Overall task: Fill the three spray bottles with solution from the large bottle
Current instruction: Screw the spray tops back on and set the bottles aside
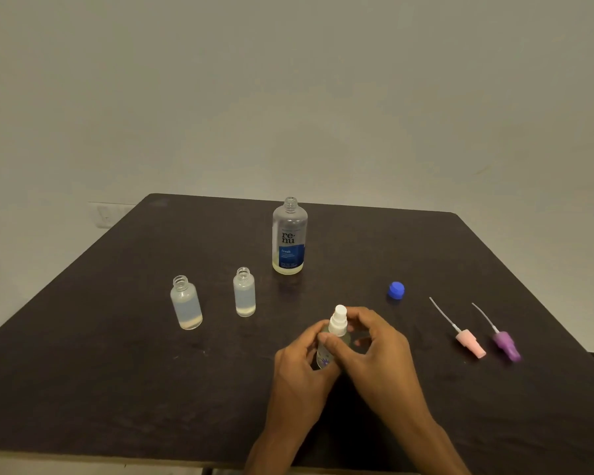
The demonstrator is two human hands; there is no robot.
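At the near centre of the dark bench, both hands hold one small spray bottle upright. Left hand curls round the bottle's body from the left. Right hand has thumb and fingers curled toward the neck, just under the white spray head; how tightly it pinches cannot be told. Bottle body mostly hidden by fingers; a purple print shows low on it.

Left of the hands, two more small bottles stand upright and uncapped, apart from each other: the left bottle and the middle bottle. Both look clouded, with pale liquid visible at the bottom.

Far centre: the large bottle, upright, open-necked, blue-and-white label, a low band of yellowish liquid at its base.

Right of the hands: a blue cap lies on the bench. Farther right, two spray heads lie on their sides, dip tubes pointing far-left: a pink head and, just beside it, a purple head.
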